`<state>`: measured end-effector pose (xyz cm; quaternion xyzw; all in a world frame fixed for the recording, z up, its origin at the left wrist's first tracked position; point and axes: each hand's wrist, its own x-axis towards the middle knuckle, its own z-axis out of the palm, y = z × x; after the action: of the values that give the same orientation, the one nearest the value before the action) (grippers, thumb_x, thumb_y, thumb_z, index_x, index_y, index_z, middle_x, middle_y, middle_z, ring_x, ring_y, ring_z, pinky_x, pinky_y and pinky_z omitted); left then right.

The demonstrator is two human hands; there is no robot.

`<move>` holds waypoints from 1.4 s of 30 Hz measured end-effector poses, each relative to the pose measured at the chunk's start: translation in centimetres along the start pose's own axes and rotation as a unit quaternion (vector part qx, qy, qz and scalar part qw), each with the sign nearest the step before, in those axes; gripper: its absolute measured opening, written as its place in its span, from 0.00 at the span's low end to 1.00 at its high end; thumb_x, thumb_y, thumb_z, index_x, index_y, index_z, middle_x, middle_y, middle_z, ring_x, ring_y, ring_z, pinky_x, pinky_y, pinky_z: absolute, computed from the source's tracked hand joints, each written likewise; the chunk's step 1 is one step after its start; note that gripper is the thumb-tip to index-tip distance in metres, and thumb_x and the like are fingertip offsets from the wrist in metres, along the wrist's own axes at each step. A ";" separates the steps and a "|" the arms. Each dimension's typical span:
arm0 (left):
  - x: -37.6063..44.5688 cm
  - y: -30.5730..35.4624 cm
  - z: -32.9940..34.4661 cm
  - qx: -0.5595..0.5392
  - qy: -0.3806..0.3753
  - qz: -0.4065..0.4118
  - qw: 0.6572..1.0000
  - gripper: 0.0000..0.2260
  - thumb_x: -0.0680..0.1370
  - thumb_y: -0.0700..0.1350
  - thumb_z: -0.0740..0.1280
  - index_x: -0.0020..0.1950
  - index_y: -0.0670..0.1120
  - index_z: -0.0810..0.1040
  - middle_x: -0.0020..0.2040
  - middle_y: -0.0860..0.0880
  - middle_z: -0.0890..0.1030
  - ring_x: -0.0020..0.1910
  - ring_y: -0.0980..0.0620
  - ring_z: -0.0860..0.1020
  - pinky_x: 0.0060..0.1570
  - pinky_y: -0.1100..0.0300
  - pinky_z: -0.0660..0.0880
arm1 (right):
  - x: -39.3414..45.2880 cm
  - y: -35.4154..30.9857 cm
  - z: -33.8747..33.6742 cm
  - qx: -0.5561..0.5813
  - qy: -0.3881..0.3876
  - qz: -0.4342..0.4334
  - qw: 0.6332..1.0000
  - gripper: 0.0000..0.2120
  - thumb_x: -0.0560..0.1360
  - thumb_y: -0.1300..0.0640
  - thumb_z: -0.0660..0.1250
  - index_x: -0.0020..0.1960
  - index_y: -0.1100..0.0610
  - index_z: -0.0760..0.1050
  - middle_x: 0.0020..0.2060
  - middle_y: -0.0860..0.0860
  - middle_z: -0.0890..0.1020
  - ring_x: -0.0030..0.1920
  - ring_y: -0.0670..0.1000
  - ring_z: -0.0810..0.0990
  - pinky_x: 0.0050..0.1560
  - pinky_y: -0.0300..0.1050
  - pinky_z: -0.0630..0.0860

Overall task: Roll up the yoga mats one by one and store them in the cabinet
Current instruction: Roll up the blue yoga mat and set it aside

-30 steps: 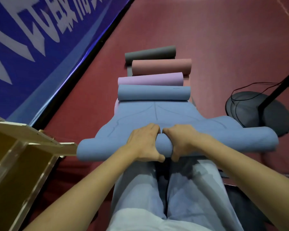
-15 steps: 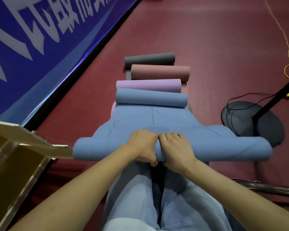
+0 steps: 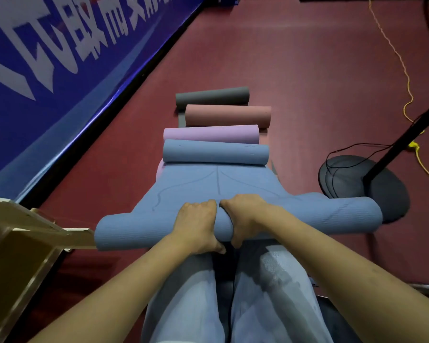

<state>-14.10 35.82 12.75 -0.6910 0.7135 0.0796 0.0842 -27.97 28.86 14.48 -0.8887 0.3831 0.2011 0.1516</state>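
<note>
Nearest the camera are the person's legs in pale blue-grey trousers (image 3: 233,298), with both bare forearms reaching forward over them. The left hand (image 3: 198,226) and right hand (image 3: 245,219) sit side by side at the middle of the partly rolled blue foam yoga mat (image 3: 307,216). The fingers (image 3: 201,206) of each hand are curled over the top of the roll and the thumbs are tucked beneath, so both hands grip it firmly. The roll stretches well out to either side of the fingers, lying across the dark red floor (image 3: 307,95).

Left of the fingers, just beside the roll's left end, stands the light wooden cabinet (image 3: 22,243). To the right of the fingers, a black round stand base (image 3: 382,194) with a slanted black pole lies behind the roll's right end.

Just beyond the fingertips, the unrolled flat part of the blue mat runs away from the person. Past that lie four rolled mats in a row, each touching the next: a blue rolled mat (image 3: 216,153), a lilac rolled mat (image 3: 211,133), a dusty pink rolled mat (image 3: 228,116), and farthest a dark grey rolled mat (image 3: 212,96). A blue banner with white characters (image 3: 60,45) lines the far left.
</note>
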 end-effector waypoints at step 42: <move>4.1 -3.4 -1.4 -0.023 -0.098 0.018 0.995 0.34 0.59 0.65 0.80 0.56 0.50 0.73 0.48 0.52 0.80 0.48 0.47 0.79 0.44 0.53 0.75 | 2.7 1.2 0.7 -0.022 0.069 0.005 0.997 0.41 0.59 0.40 0.80 0.64 0.51 0.66 0.56 0.52 0.76 0.54 0.57 0.78 0.55 0.52 0.74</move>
<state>-10.84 31.38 13.12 -0.6687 0.7121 0.1650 0.1363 -27.34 26.65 12.50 -0.9015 0.3928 0.1490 0.1041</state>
